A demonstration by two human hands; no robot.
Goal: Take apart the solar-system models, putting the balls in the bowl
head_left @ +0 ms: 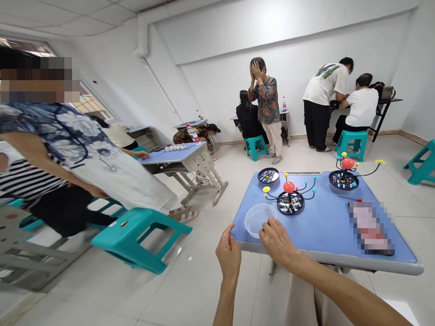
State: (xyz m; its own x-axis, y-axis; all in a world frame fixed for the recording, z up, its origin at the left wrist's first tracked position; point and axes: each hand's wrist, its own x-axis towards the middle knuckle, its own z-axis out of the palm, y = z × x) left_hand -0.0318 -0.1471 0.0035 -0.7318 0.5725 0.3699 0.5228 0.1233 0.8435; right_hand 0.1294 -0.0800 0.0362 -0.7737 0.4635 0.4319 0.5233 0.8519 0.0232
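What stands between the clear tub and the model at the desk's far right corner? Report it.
The nearer model stands between the clear tub and the far right model, as the head view shows.

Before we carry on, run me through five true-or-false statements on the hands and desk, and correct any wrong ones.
1. The right hand is at the near right side of the clear round container. True.
2. The left hand is inside that container. False: it is at the front left corner of the desk.
3. The nearer red-ball model stands right of the container. True.
4. The farther red-ball model lies on the floor. False: it stands on the desk.
5. A red-handled tool lies on the desk. True.
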